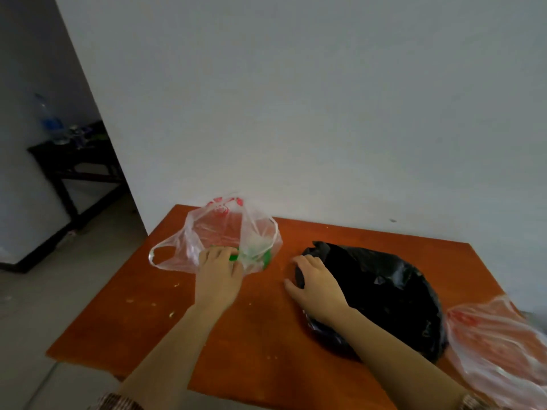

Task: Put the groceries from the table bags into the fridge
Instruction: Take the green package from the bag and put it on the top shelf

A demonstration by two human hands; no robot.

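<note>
A clear plastic bag (213,232) with red print stands open at the table's far left, with a green item (265,257) inside it. My left hand (217,276) reaches into the bag's mouth, fingers curled around the green item. A crumpled black plastic bag (384,291) lies in the middle right. My right hand (316,287) rests on its left edge, fingers pressed onto the plastic. A second clear bag (488,344) with red print lies at the right edge. The fridge is not in view.
The orange wooden table (251,335) stands against a white wall, with small crumbs on its left part. Beyond the wall's corner at left, a dark side table (74,161) holds bottles. Grey tiled floor runs along the left.
</note>
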